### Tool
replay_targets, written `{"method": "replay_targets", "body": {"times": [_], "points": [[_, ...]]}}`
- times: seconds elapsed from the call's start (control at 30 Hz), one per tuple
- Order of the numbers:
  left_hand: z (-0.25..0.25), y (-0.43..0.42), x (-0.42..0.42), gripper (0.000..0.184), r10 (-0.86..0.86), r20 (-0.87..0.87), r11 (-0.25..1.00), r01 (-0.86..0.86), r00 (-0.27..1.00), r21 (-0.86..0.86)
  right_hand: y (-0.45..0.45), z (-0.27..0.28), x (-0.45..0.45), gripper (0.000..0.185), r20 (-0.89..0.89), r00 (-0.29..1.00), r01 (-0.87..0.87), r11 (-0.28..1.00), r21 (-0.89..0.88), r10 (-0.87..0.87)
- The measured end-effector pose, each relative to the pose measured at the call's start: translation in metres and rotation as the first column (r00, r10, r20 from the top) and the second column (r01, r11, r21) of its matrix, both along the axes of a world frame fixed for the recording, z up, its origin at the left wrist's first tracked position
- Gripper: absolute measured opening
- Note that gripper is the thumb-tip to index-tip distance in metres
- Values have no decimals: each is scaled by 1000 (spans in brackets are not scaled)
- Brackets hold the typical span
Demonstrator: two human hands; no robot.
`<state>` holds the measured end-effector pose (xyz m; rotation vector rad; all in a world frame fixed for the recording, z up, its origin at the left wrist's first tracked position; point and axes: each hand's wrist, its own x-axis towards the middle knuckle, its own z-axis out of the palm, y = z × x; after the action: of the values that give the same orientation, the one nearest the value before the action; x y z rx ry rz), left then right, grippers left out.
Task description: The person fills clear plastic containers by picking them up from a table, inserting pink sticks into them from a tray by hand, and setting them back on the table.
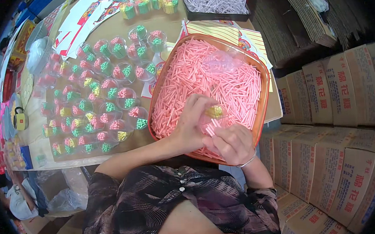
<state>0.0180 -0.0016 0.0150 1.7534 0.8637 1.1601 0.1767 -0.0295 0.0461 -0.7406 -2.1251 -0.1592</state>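
My left hand (pixel 192 121) is wrapped round a clear plastic cup (pixel 206 118), which is tilted and has a bundle of yellow sticks (pixel 215 111) in it. My right hand (pixel 233 143), with a bracelet at the wrist, pinches a small bunch of pink sticks (pixel 212 126) by the cup's near side. Whether their ends are inside the cup, I cannot tell. Both hands are over the near part of a big orange-rimmed tub (pixel 263 85) heaped with loose pink sticks (pixel 184 69). Some empty clear cups (pixel 223 62) lie on the heap.
Many filled cups (pixel 123 72) with pink, green and yellow sticks stand to the left. Several more cups (pixel 142 5) are at the back beside a black tray (pixel 219 17) of pale sticks. Tape (pixel 20 120) lies far left. Cardboard boxes (pixel 320 90) are stacked on the right.
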Motion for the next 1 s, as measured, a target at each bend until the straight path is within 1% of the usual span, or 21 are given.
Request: {"method": "replay_targets", "body": {"times": [0.1, 0.13, 0.3, 0.43, 0.47, 0.6, 0.8, 0.93, 0.97, 1.0], "points": [[2, -2, 1, 64, -3, 68, 985, 15, 998, -171, 2, 1, -4, 19, 43, 999, -1, 993, 114, -4], [2, -2, 2, 64, -3, 68, 986, 15, 998, -169, 2, 2, -4, 19, 43, 999, -1, 993, 116, -4], [1, -1, 5, 61, 67, 92, 990, -55, 993, -130, -2, 4, -7, 22, 86, 994, 60, 996, 68, -65], [1, 1, 3, 59, 81, 23, 993, -83, 996, 86, -2, 5, -7, 23, 65, 996, 68, 997, -43, -66], [0, 1, 3, 59, 81, 23, 993, -82, 996, 85, -2, 5, -8, 23, 64, 996, 69, 997, -43, -66], [-9, 0, 7, 58, 169, -22, 974, -163, 985, 156, -1, 7, -13, 25, 88, 983, 173, 975, -137, -162], [-17, -3, 6, 60, 147, -47, 978, -138, 988, 160, 2, 11, -26, 27, 72, 974, 223, 966, -128, -215], [-5, -6, 1, 63, 39, 76, 993, -30, 996, -117, 6, 24, -17, 30, -199, 961, 130, 949, -287, -191], [-5, -6, -1, 63, 39, 76, 993, -30, 996, -118, 3, 24, -11, 31, -256, 943, 106, 922, -372, -211], [-6, -6, -3, 64, 17, 80, 986, -4, 997, -166, -1, 23, -3, 32, -310, 921, 75, 889, -451, -235]]}}
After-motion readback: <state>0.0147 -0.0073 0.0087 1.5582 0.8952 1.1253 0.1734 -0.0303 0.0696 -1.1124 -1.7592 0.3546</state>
